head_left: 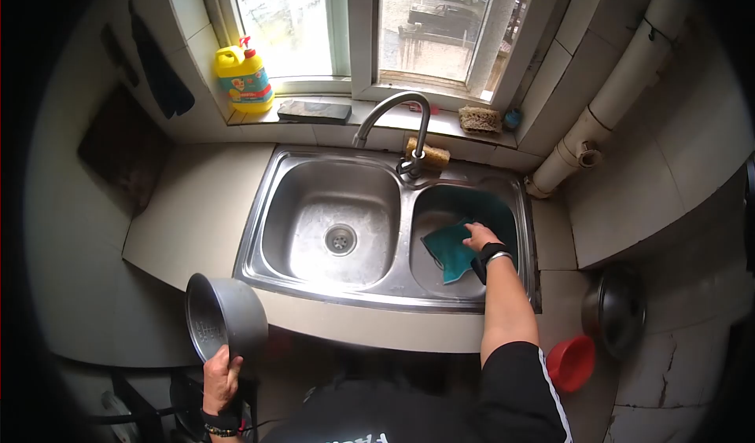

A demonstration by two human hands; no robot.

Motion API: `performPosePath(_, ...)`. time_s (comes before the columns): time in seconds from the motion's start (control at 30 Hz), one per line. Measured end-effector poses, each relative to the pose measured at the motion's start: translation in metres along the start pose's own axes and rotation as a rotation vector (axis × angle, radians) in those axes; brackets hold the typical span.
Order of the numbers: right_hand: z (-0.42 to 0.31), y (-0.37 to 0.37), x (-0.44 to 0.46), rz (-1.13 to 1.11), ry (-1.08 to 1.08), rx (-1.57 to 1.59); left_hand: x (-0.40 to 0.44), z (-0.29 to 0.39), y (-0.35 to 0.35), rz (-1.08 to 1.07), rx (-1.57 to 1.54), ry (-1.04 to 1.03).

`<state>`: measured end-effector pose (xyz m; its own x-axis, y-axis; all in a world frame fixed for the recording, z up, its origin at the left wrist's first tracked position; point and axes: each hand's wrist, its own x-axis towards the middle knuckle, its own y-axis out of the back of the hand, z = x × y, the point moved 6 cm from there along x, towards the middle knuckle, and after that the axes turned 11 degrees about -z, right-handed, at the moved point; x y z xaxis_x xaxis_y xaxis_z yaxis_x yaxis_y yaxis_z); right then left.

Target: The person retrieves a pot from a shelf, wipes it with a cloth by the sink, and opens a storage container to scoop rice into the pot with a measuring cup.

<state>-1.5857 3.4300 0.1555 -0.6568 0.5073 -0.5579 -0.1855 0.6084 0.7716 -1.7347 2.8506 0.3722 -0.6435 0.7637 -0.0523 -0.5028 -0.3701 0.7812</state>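
My left hand (221, 382) grips the rim of a grey rice cooker inner pot (245, 317), tilted on its side in front of the counter's left part. Marks show on the pot's inner wall. In the smaller right basin, my right hand (478, 237) holds a green cloth (450, 253) by its upper right part. The cloth spreads down and left over the basin floor. Some of my right fingertips are hard to make out against it. A curved faucet (421, 132) stands behind the two basins, its spout turned over the left one.
The steel sink's left basin (330, 199) has a drain strainer (340, 239). On the window ledge stand a yellow detergent bottle (245, 85), a dark whetstone-like block (314, 112) and a sponge (480, 120). Another sponge (431, 154) lies behind the faucet. A red bowl (572, 363) is at right.
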Motion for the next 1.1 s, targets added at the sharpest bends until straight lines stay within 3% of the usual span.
performPosePath(0.13,-0.011,-0.009,0.036,-0.164,-0.060,-0.086,0.011,0.007,-0.011,-0.043,0.014,0.019)
performPosePath(0.17,-0.012,-0.012,0.044,-0.192,-0.067,-0.116,0.010,0.001,-0.013,-0.162,0.004,0.137)
performPosePath(0.23,-0.004,-0.025,0.069,-0.204,-0.049,-0.143,0.014,0.014,-0.015,-0.117,-0.017,0.148)
performPosePath(0.37,0.010,-0.046,0.101,-0.300,-0.055,-0.168,0.018,0.011,-0.014,-0.238,0.036,0.326)
performPosePath(0.6,0.025,-0.066,0.125,-0.248,0.006,-0.189,0.038,0.011,-0.019,-0.192,-0.036,0.361)
performPosePath(0.7,0.029,-0.052,0.118,0.056,-0.118,-0.063,0.049,0.017,-0.015,-0.217,-0.022,0.366)
performPosePath(0.8,-0.005,0.001,0.068,0.218,-0.114,-0.239,0.058,0.018,-0.014,-0.241,0.018,0.339)
performPosePath(0.9,-0.022,0.053,0.008,0.278,0.010,-0.092,0.070,0.019,-0.010,-0.258,-0.034,0.329)
performPosePath(1.03,-0.002,0.111,-0.076,0.437,0.264,0.739,0.082,0.015,-0.006,-0.274,-0.109,0.278)
performPosePath(1.1,0.025,0.112,-0.096,0.673,0.110,0.455,0.086,0.020,-0.002,-0.264,-0.144,0.287)
